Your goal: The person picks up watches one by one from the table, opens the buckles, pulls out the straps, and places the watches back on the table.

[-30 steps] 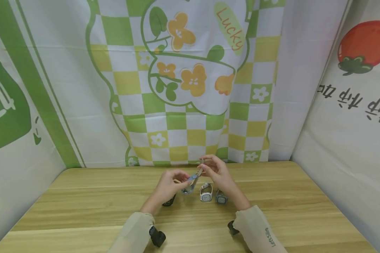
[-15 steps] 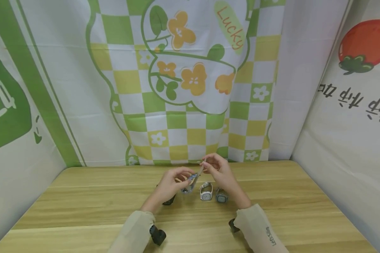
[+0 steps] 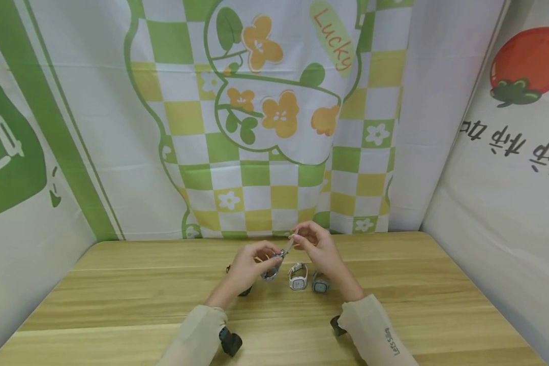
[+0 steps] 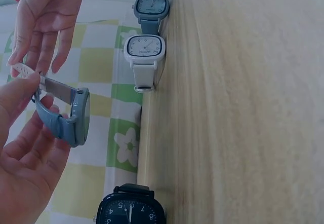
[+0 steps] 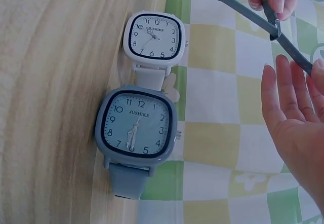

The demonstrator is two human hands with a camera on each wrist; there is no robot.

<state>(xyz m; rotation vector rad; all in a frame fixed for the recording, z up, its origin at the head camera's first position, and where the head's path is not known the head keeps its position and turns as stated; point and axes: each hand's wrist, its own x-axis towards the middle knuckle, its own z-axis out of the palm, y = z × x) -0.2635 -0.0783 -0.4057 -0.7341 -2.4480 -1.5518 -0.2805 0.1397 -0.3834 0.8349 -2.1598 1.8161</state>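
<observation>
White watch (image 3: 298,277), grey-blue watch (image 3: 319,283) and black watch (image 4: 130,210) on wooden table (image 3: 119,295), before checkered cloth (image 3: 265,127).

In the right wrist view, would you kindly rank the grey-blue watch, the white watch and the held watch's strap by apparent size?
1. Grey-blue watch, largest, though nearest the camera.
2. White watch.
3. Held strap, thinnest; only partly in view.

table (image 3: 119,284): matt grained wood | watch (image 4: 76,117): smooth glossy plastic | backdrop (image 3: 274,152): cloth

Four watches (image 3: 298,277) — one table (image 3: 119,300).
</observation>
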